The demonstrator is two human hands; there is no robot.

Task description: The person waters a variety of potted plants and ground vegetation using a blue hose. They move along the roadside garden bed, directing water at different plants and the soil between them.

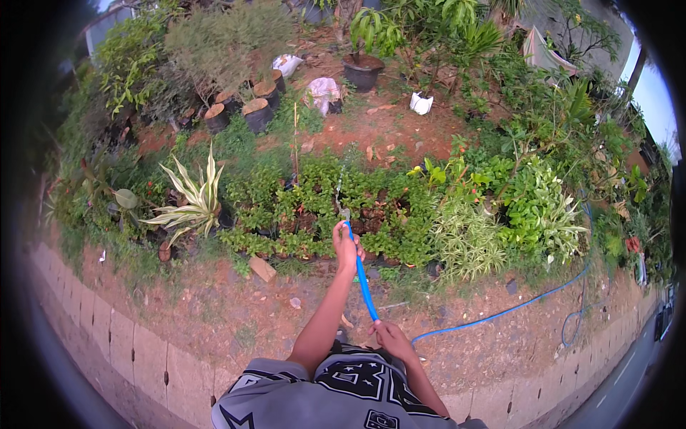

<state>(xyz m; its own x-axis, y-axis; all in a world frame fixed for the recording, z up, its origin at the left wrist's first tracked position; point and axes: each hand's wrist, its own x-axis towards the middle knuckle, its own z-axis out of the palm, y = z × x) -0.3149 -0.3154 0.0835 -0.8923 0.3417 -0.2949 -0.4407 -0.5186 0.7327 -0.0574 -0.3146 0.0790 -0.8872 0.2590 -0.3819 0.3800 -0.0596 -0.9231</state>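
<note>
My left hand (348, 245) grips a blue garden hose (365, 289) close to its open end, with the arm stretched forward. Further back along the same hose, my right hand (392, 339) holds it near my waist. A stream of water (338, 189) leaves the hose end and arcs away over a row of low leafy plants (300, 214). Dark plant bags show partly beneath their leaves. Behind my right hand the hose runs off to the right across the soil.
Left stands a spiky variegated plant (201, 198); right grow pale striped grassy plants (468, 238). A brick (262, 269) lies before the row. Beyond are black soil-filled bags (258, 115) and a large pot (362, 72). A concrete kerb (144, 351) and road (621, 383) curve behind me.
</note>
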